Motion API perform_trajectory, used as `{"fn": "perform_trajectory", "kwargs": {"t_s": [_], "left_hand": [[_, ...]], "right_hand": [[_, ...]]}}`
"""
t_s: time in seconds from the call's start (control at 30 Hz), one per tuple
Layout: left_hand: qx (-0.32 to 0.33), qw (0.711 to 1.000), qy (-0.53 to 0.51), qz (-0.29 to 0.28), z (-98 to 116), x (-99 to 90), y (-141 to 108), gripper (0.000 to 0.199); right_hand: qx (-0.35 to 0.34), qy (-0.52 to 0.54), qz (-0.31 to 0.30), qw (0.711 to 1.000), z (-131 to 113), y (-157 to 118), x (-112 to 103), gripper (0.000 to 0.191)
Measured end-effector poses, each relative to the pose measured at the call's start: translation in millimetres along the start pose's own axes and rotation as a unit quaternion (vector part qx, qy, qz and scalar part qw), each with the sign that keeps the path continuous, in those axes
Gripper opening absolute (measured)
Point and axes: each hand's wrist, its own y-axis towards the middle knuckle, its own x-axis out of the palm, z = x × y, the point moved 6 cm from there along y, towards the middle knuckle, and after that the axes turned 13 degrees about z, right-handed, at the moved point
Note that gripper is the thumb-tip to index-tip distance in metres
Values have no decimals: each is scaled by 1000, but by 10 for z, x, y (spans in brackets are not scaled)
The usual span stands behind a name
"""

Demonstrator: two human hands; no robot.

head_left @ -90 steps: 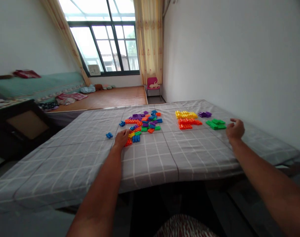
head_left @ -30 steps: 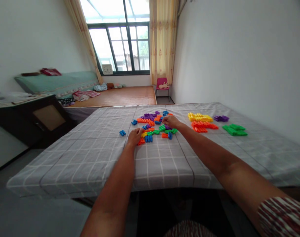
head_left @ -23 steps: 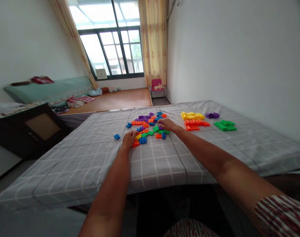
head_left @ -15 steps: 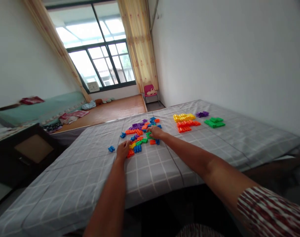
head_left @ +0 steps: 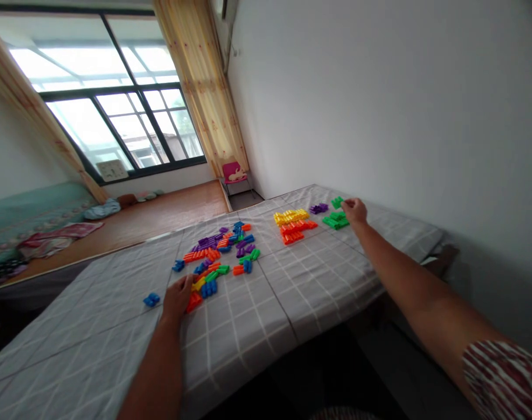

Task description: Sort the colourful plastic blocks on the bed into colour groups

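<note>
At the far right of the table, my right hand (head_left: 356,210) pinches a green plastic block (head_left: 337,202) by its edge. It is held just above and behind a small pile of green blocks (head_left: 335,220). My left hand (head_left: 177,294) rests at the near left side of a mixed spread of blocks, its fingers loosely bent and apart. Its fingertips are beside a yellow block (head_left: 198,284) and an orange-red block (head_left: 194,301); any contact is too small to make out. Blue blocks (head_left: 209,289) lie just right of these.
Sorted groups lie to the right: yellow blocks (head_left: 291,217), orange blocks (head_left: 296,231) and purple blocks (head_left: 318,208). Blue blocks (head_left: 151,300) sit alone at the left. A grey checked cloth (head_left: 257,315) covers the table. A white wall (head_left: 357,105) stands along the right.
My right hand has moved right, from the mixed blocks to the green pile, carrying a green block. My left hand stays by the mixed blocks. The view has turned to the right.
</note>
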Motion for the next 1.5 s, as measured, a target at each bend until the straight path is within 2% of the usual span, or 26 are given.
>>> {"fn": "perform_trajectory", "kwargs": {"t_s": [0.03,0.1,0.17,0.23,0.5,0.63,0.8,0.93,1.03,1.1,1.17,1.23,1.3,1.33,1.4,1.43,1.5], "left_hand": [[-4,1000,2,-1,-5,2,4,49],[-4,1000,10,1,-8,-1,10,49],[-1,1000,18,1,-2,-7,10,50],[1,1000,24,0,8,-16,2,51],[6,999,32,4,-8,-18,-8,54],[13,999,31,2,-33,0,4,52],[10,1000,23,0,-43,28,-9,52],[10,1000,9,2,-37,59,-41,50],[6,1000,-5,-1,-38,88,-59,49],[0,1000,-9,1,-50,103,-61,49],[-6,1000,-11,4,-70,120,-56,49],[-7,1000,-11,4,-91,141,-49,48],[-5,1000,-16,4,-106,157,-44,48],[-3,1000,-19,4,-108,159,-45,48],[-2,1000,-23,3,-104,153,-53,49],[-1,1000,-24,2,-98,147,-60,49],[2,1000,-21,-1,-84,135,-76,50]], "right_hand": [[26,-24,40,999,239,106,-149,29],[58,-78,79,992,603,191,-346,21],[68,-125,73,987,815,171,-413,14],[68,-163,51,983,905,119,-404,10],[48,-236,-5,970,906,130,-321,22],[34,-224,-1,974,914,150,-332,24],[5,-185,-22,982,924,125,-294,25],[-65,-187,33,980,848,88,-373,31],[-147,-173,70,971,615,20,-401,37],[-209,-146,53,966,330,-89,-325,37],[-276,-98,7,956,-68,-298,-171,35],[-335,-34,-74,939,-532,-638,49,34],[-377,23,-188,907,-989,-1102,315,30],[-399,45,-254,880,-1197,-1373,451,28],[-453,78,-372,806,-1548,-1924,682,30],[-469,76,-409,779,-1674,-2149,781,33],[-474,66,-460,748,-1845,-2465,959,36]]}}
